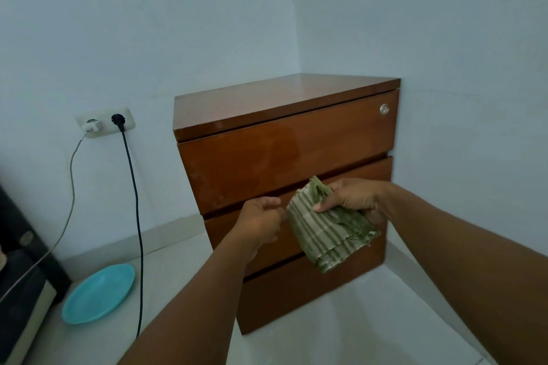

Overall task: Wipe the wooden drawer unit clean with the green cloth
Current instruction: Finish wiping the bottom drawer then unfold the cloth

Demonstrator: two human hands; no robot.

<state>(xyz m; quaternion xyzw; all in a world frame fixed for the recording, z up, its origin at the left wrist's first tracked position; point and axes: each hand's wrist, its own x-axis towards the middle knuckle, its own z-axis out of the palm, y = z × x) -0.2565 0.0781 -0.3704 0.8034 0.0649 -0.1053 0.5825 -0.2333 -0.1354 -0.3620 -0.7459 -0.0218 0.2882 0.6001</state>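
Against the corner of the pale walls stood the glossy brown wooden drawer unit [284,163] with three drawer fronts, and both hands hovered in front of its middle drawer. The right hand [355,197] pinched the folded green-and-white striped cloth [323,231] between thumb and curled fingers, the cloth hanging down before the middle drawer front and apparently not pressed to the wood. The left hand [261,222] sat just beside the cloth's left edge, fingers curled together; whether it nipped a corner of the cloth or only touched it I could not tell from this angle.

The step in hand looked like readying the cloth. To do it well, the fold wanted flattening into a broad pad, gripped with the palm behind it, then laid flat on the unit's top or a drawer front and drawn in long overlapping strokes. The grooves between drawers would need a folded edge. The small round silver lock [384,109] at the unit's upper right called for wiping around.
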